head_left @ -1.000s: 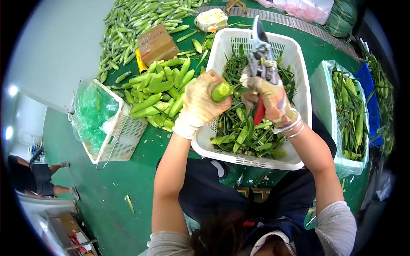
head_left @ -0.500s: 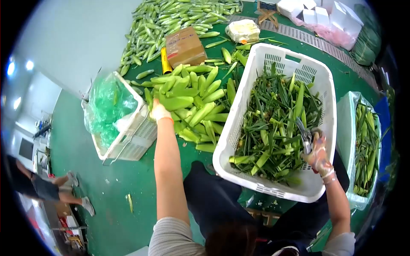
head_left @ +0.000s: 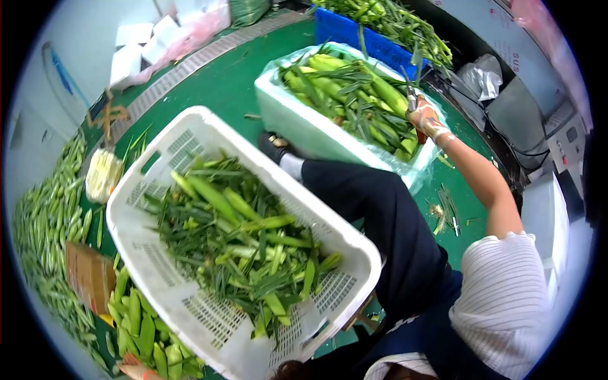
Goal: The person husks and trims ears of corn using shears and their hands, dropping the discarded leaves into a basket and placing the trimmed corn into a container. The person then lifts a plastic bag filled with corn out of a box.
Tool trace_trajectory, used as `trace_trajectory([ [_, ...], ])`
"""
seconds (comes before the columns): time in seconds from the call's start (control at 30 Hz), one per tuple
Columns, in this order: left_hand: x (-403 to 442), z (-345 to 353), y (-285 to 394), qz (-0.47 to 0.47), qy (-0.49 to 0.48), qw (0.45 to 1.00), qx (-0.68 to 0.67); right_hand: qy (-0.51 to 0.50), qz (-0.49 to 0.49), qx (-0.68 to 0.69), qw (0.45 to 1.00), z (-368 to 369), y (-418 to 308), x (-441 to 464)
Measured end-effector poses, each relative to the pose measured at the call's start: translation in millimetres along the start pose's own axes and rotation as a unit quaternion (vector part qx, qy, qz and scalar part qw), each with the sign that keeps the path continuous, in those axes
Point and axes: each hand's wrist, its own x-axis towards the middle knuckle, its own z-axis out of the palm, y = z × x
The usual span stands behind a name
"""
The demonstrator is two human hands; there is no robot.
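My right hand [head_left: 425,117], in a stained glove, is closed around red-handled pruning shears [head_left: 413,101] at the right end of a foam box [head_left: 310,130] lined with clear plastic. Green corn ears in husks [head_left: 329,85] and long leaves fill that box. At the bottom left edge, only part of my left hand [head_left: 134,368] shows beside a pile of trimmed corn [head_left: 149,329]; its fingers are mostly cut off by the frame. A large white crate [head_left: 149,278] with cut leaves and husk pieces [head_left: 240,234] stands between my hands.
Behind the foam box is a blue crate [head_left: 361,38] of leafy stalks. Wrapped corn [head_left: 47,234] covers the floor at left, near a cardboard box [head_left: 90,275]. Metal equipment with cables [head_left: 516,120] stands at right, and white foam boxes [head_left: 130,57] sit at upper left.
The view has swung right. My right hand has moved with the shears from the white crate to the foam box. My left hand has let go of the earlier ear and reached to the corn pile.
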Motion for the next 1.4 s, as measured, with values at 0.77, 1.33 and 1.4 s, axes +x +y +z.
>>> trace_trajectory([
  [0.77, -662.9, 164.4, 32.5, -0.153, -0.740, 0.644, 0.117, -0.701, 0.114, 0.554, 0.435, -41.5, -110.4, -141.4],
  [1.33, -412.4, 89.7, 55.8, -0.307, -0.244, 0.886, -0.246, -0.335, -0.510, 0.225, 0.759, -0.7, -195.4, -393.2],
  [1.4, -421.3, 89.8, 55.1, -0.326, -0.220, 0.896, -0.205, -0.292, -0.518, 0.246, 0.766, -10.0, -214.5, -401.2],
])
